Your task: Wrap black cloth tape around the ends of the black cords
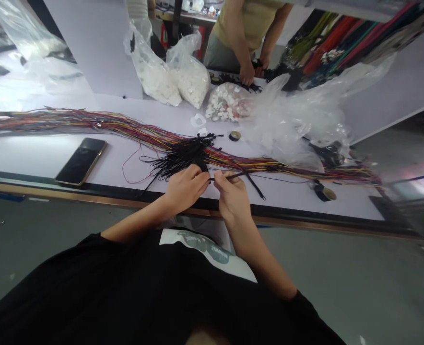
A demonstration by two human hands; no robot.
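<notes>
At the table's front edge my left hand and my right hand are close together, fingers closed. Between them runs a thin black wrapped cable, pinched by the right thumb and fingers and reaching left to the left fingertips. A flat black piece shows just above the left fingers; its kind is unclear. Beside the left hand lies a tangled pile of black looped leads. Another black lead with a ring end slants past the right hand. Behind the hands stretches a long bundle of coloured wires.
A phone lies at left. Tape rolls sit behind the hands and at right. Along the back stand clear bags of white parts and crumpled plastic bags. Across the partition, another person's hands handle black leads.
</notes>
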